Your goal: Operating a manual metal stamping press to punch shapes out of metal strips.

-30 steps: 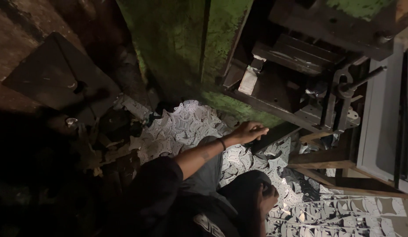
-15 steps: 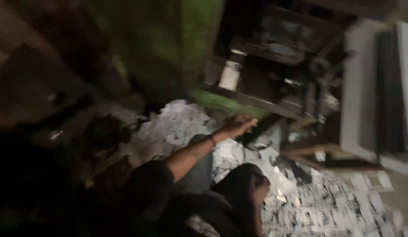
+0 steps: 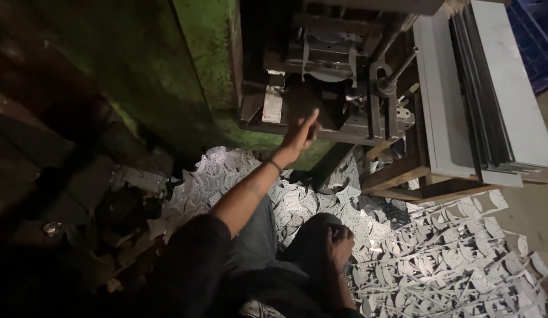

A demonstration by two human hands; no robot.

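Observation:
My left hand [image 3: 301, 132] is stretched out from a dark sleeve, a thin band on its wrist. Its fingers are spread and point up at the dark die block [image 3: 321, 103] on the bed of a green press machine [image 3: 206, 70], and I see nothing held in them. My right hand [image 3: 340, 242] rests on my right knee with its fingers curled over it; the light is too dim to show whether it holds anything. A small pale metal plate [image 3: 273, 105] stands on the bed just left of my left hand.
Shiny punched sheet-metal scrap [image 3: 439, 265] covers the floor around my legs. A stack of grey metal sheets [image 3: 492, 88] lies on a wooden frame [image 3: 403, 174] at the right. Rods and brackets [image 3: 380, 76] stick out beside the die. The left side is dark clutter.
My left hand has risen from the press's lower edge up to the die block, fingers now pointing up. The view has swung closer to the machine. My right hand stayed on the knee.

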